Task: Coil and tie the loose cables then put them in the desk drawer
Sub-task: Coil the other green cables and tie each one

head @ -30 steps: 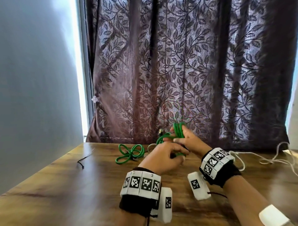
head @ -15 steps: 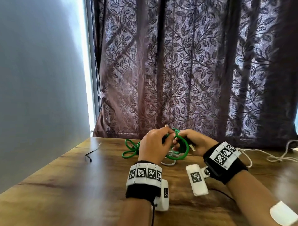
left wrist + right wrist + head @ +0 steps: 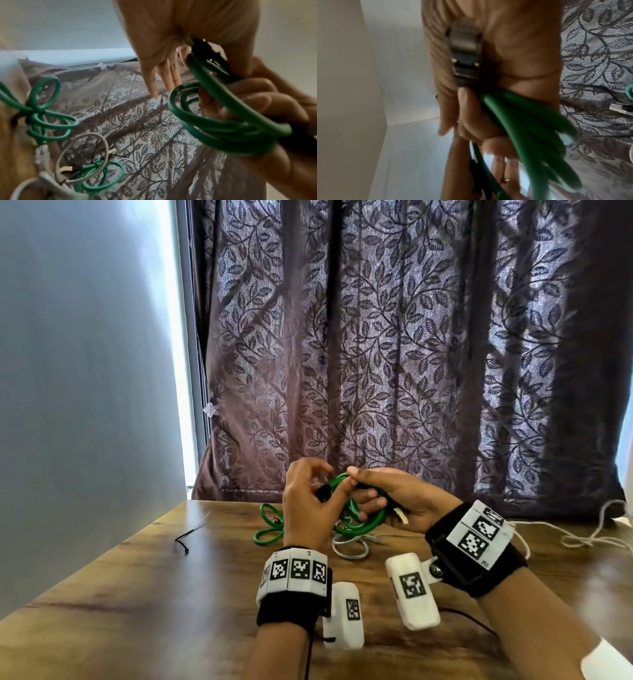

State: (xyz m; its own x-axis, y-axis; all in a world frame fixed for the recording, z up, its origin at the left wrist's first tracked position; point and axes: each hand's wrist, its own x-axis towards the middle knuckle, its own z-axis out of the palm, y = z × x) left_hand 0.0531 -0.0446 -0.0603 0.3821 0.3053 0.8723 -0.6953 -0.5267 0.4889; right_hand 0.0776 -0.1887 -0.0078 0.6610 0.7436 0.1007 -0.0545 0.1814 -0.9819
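A green cable coil [image 3: 363, 524] hangs above the wooden desk [image 3: 144, 594], gripped by my right hand [image 3: 363, 491] with fingers curled through its loops. The right wrist view shows the coil [image 3: 530, 128] and a clear plug [image 3: 464, 54] lying against the palm. My left hand [image 3: 322, 484] pinches a black tie [image 3: 323, 493] at the coil's top. In the left wrist view that black tie [image 3: 205, 50] sits at the thumb, the other fingers [image 3: 163, 75] stretched out. A tied green coil [image 3: 267, 529] lies on the desk behind my left hand.
A grey-white cable loop [image 3: 349, 549] lies under the hands. A loose black tie [image 3: 186, 539] rests on the desk at left. A loose white cable [image 3: 582, 539] trails at the right edge. A leaf-patterned curtain [image 3: 411, 354] hangs behind the desk, a wall to the left.
My right hand has brought the green coil down from upright to between both hands. My left hand has risen from below the coil to pinch the black tie at its top.
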